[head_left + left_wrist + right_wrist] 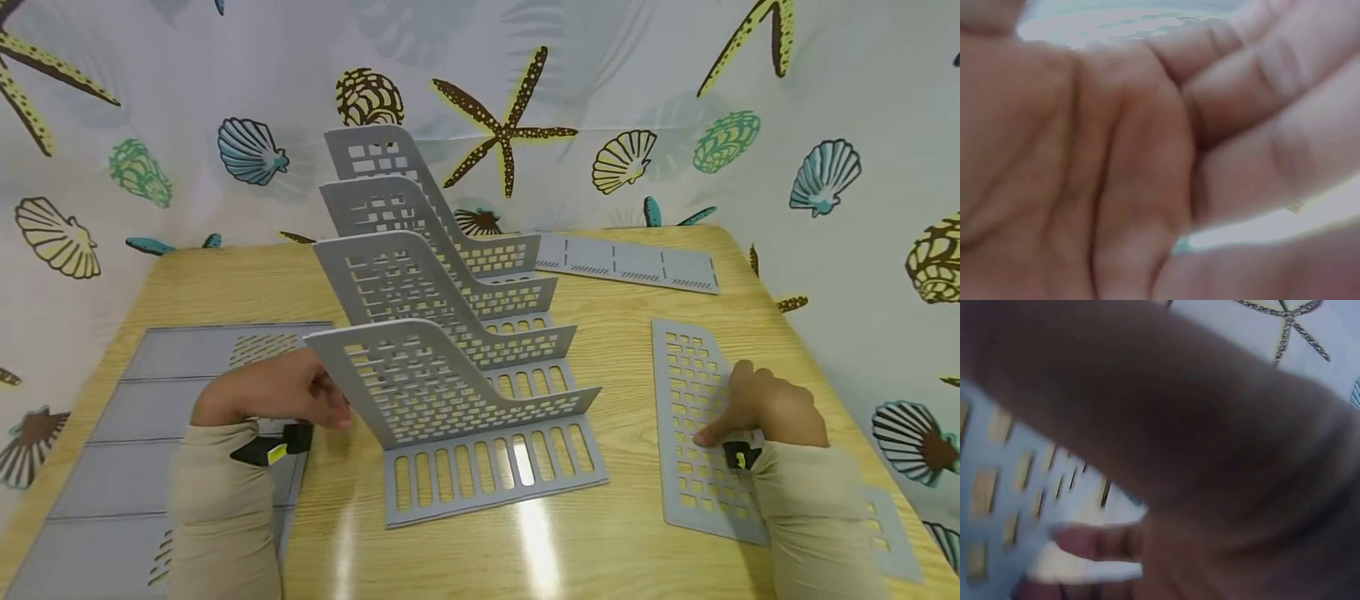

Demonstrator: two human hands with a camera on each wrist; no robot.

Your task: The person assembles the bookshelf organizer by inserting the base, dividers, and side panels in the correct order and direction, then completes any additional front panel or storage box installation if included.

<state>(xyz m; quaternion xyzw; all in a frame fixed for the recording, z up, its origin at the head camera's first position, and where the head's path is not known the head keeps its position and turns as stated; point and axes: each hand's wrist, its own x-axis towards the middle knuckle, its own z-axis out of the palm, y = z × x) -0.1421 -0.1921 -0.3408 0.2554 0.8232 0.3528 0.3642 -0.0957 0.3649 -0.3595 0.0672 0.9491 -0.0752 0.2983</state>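
A grey desktop file rack (457,400) stands mid-table, its several perforated upright dividers rising from a slotted base. Beside the front divider's left edge is my left hand (281,390); whether it touches that edge I cannot tell. The left wrist view shows its palm and loosely extended fingers (1247,106), with nothing held. On the right, my right hand (772,404) grips a loose grey perforated panel (678,492) by its right edge, thumb on the top face. Two fingers (1100,542) show close to that panel in the right wrist view.
Large grey scored panels (97,467) lie at the left, partly beneath my left forearm. A long grey strip (637,260) lies at the back right. Another grey piece (896,533) is partly behind my right sleeve. A shell-patterned curtain (525,92) hangs behind the wooden table (600,550).
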